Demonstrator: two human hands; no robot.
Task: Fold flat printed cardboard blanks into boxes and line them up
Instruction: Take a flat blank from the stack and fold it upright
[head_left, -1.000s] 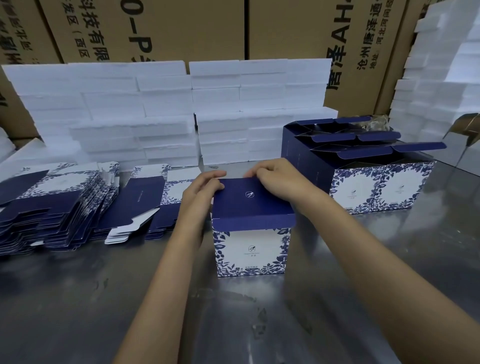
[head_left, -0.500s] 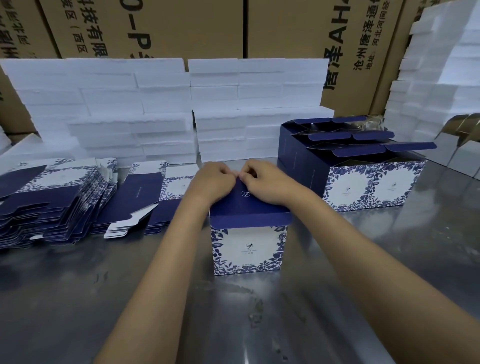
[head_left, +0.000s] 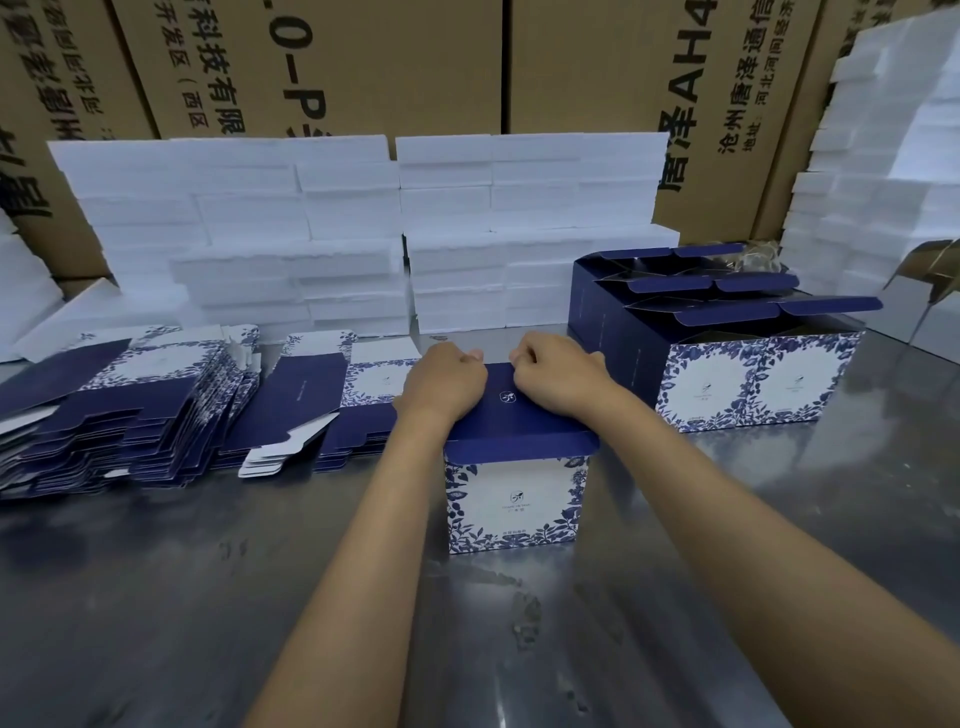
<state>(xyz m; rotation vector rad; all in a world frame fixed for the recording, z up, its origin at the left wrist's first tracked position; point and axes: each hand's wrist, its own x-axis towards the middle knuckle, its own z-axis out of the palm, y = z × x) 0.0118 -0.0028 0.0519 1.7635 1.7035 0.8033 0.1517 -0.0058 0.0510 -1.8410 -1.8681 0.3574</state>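
A folded box, white with a blue leaf print and a dark blue lid, stands upright on the metal table in front of me. My left hand and my right hand lie on the lid's far edge, a small gap between them. Their fingers curl down over that edge and are hidden behind it. Flat printed blanks are stacked at the left, with a lower pile beside them. Several finished boxes with open top flaps stand in rows at the right.
White foam slabs are stacked along the back of the table, with more at the right. Large brown cartons form the wall behind. An open gold-lined box sits at the far right edge.
My hands first closed together at the middle of the lid's far edge, then parted slightly. The lid now lies flatter on the box. The box has stayed in place.
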